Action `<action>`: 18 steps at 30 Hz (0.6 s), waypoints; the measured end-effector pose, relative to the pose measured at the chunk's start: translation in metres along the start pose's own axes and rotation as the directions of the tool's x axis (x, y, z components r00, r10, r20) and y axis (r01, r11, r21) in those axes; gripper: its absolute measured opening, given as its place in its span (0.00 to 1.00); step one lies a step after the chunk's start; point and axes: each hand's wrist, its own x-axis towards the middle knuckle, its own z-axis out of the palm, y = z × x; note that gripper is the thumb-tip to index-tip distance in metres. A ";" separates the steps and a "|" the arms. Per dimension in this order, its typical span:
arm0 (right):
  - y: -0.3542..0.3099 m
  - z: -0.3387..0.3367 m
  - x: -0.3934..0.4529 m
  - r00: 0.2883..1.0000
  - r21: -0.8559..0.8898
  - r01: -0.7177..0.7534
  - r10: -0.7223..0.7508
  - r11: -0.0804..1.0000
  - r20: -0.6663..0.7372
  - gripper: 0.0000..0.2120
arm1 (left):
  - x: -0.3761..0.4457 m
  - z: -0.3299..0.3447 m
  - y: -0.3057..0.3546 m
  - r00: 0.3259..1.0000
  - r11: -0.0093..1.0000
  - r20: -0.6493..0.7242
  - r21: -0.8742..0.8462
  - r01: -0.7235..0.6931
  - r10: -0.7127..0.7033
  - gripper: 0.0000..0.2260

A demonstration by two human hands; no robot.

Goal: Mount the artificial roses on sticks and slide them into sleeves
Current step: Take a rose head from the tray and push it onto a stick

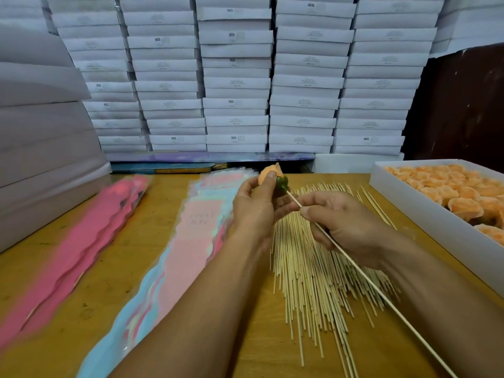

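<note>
Storeroom: stacked white boxes (236,77) line the rear wall behind a wooden counter (114,268). The left hand (255,205) holds an orange rose (268,173) above the counter, fingers curled round the bloom, thumb on top. The right hand (346,222) pinches a stick (381,294) whose tip sits at the green base of the rose; how deep it has gone cannot be told.

Risks noted:
- An off-centre push could split the base or drive the tip out through the petals.
- The left grip bears on the bloom itself; too much squeeze could crush it.
- The long free end of the stick passes over the loose stick pile (308,268) and could scatter it.

Sleeves (191,241) lie just left of the pile; a tray of roses (409,197) stands at right.
</note>
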 end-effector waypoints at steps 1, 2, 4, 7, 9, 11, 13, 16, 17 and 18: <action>-0.001 -0.003 0.000 1.000 0.070 -0.020 0.022 0.997 -0.023 0.10 | 0.000 0.002 -0.002 1.000 0.996 -0.007 0.080 -0.030 0.031 0.13; -0.002 -0.005 0.001 0.997 0.130 -0.036 0.044 0.991 -0.059 0.10 | -0.001 0.004 -0.004 0.998 0.982 -0.011 0.178 -0.064 0.067 0.15; -0.003 -0.007 0.001 0.985 0.220 -0.053 0.087 0.974 -0.147 0.10 | -0.004 0.007 -0.007 0.989 0.901 -0.024 0.418 -0.121 0.144 0.15; -0.002 -0.009 0.002 0.966 0.296 -0.037 0.110 0.954 -0.235 0.10 | -0.009 0.012 -0.006 0.984 0.570 0.044 0.810 -0.136 0.172 0.16; 0.001 -0.010 0.004 0.958 0.301 -0.023 0.107 0.953 -0.265 0.10 | -0.013 0.022 0.000 0.989 0.310 0.119 0.940 -0.141 0.088 0.10; 0.004 -0.012 0.007 0.952 0.292 -0.010 0.098 0.956 -0.288 0.09 | -0.016 0.035 0.011 0.984 0.109 0.180 0.978 -0.180 0.004 0.03; 0.008 -0.014 0.009 0.949 0.282 -0.007 0.095 0.959 -0.301 0.09 | -0.013 0.044 0.024 0.968 -0.058 0.243 0.967 -0.247 -0.069 0.11; 0.012 -0.018 0.011 0.947 0.261 -0.016 0.098 0.965 -0.306 0.09 | 0.003 0.035 0.047 0.967 -0.136 0.232 0.960 -0.245 -0.102 0.10; 0.014 -0.019 0.012 0.946 0.247 -0.020 0.098 0.969 -0.308 0.09 | 0.009 0.027 0.054 0.971 -0.159 0.218 0.960 -0.232 -0.102 0.09; 0.016 -0.021 0.013 0.946 0.227 -0.029 0.100 0.974 -0.308 0.09 | 0.014 0.017 0.061 0.976 -0.201 0.188 0.958 -0.207 -0.106 0.07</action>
